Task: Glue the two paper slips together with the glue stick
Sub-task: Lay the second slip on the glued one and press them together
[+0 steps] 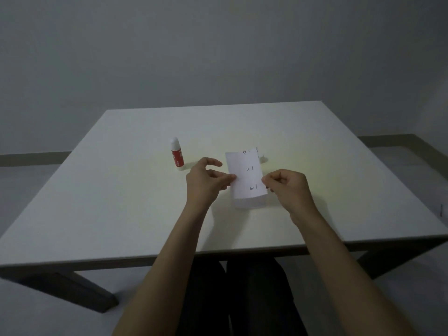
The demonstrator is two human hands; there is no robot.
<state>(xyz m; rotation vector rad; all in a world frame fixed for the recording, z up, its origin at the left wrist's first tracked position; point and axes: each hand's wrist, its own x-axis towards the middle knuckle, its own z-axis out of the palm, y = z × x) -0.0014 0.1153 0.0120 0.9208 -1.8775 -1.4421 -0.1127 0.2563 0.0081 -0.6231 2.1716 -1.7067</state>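
Both hands were out over the white table point(121, 190), a white paper slip point(246, 175) held between them. The left hand point(206, 183) pinched the slip's left edge between thumb and a finger, its other fingers curled loosely above, the forefinger stretched toward the paper. The right hand point(288, 190) pinched the right edge, its fingers bunched together on the paper's margin. So each hand was closed on the same slip, one at either side, with the paper spanning the gap between them.

The slip stood tilted up, its far end higher and curling slightly, with small printed marks on the face: an X near the middle and little symbols near the top and bottom. Under its near end a second layer of white paper point(249, 202) showed, just below the hands' grip; whether this was a separate slip or a fold of the same one could not be told. Another bit of white paper point(263, 159) lay past the right hand, behind the slip's far end.

The glue stick point(177, 155), red with a white cap on, stood upright on the table beyond the left hand and to its left, near but untouched.
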